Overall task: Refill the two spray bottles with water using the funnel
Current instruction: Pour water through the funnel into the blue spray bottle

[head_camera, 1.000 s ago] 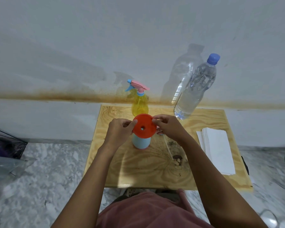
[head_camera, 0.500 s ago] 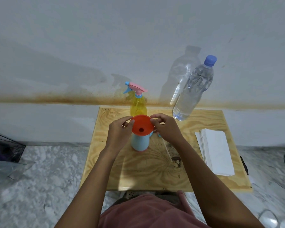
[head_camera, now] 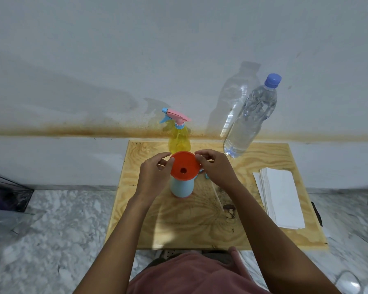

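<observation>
Noted: wooden board [head_camera: 200, 230] across centre frame; capped water bottle [head_camera: 251, 119] at its upper right; paper stack [head_camera: 283, 198] along right edge; blue spray bottle [head_camera: 182, 187] upright at centre, yellow spray bottle [head_camera: 179, 141] just behind; left hand [head_camera: 153, 175] and right hand [head_camera: 217, 168] each pinching rim of orange funnel [head_camera: 184, 165] atop the blue spray bottle

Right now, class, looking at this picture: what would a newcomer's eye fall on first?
The orange funnel sits in the pale blue bottle on the wooden table, left grip and right grip at its rim. Behind, near the wall, stand a yellow spray bottle and a tall clear water bottle.
</observation>
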Demonstrator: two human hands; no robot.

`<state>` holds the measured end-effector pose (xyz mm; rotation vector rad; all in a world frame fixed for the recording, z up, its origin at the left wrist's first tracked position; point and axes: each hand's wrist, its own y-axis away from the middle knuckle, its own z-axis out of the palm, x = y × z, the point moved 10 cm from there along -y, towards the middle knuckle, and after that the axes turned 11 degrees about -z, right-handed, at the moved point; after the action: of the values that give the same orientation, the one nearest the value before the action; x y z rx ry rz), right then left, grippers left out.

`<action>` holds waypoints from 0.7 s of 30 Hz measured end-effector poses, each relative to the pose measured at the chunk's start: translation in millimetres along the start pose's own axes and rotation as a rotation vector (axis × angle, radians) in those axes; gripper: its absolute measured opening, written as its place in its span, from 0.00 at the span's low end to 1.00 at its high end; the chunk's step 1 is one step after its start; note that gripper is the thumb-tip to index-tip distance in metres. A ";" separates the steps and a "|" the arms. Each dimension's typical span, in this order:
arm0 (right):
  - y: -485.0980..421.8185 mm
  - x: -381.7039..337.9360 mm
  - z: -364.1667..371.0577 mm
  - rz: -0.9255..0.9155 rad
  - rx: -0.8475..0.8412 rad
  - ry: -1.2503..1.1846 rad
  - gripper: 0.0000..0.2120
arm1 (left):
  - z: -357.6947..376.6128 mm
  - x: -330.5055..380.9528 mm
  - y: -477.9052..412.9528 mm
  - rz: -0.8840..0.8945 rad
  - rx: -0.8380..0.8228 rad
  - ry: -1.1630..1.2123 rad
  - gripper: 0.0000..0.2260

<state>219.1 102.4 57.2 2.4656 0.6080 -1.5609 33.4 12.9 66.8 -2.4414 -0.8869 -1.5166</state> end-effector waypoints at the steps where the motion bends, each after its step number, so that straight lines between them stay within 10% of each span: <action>1: 0.6 -0.9 -2.6 0.001 0.005 -0.001 0.07 | -1.3 1.7 -0.2 0.006 0.003 0.003 0.15; 12: 16.9 -15.3 -135.9 -0.105 0.424 0.101 0.08 | 18.1 134.7 7.3 0.416 0.013 -0.023 0.13; 21: -32.8 -16.1 -226.5 -0.080 0.489 0.044 0.20 | 175.1 188.0 -36.3 0.231 -0.329 0.005 0.38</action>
<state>386.9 206.0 174.3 2.8548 0.3654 -1.8769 209.7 190.3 135.7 -2.6437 -0.3565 -1.6913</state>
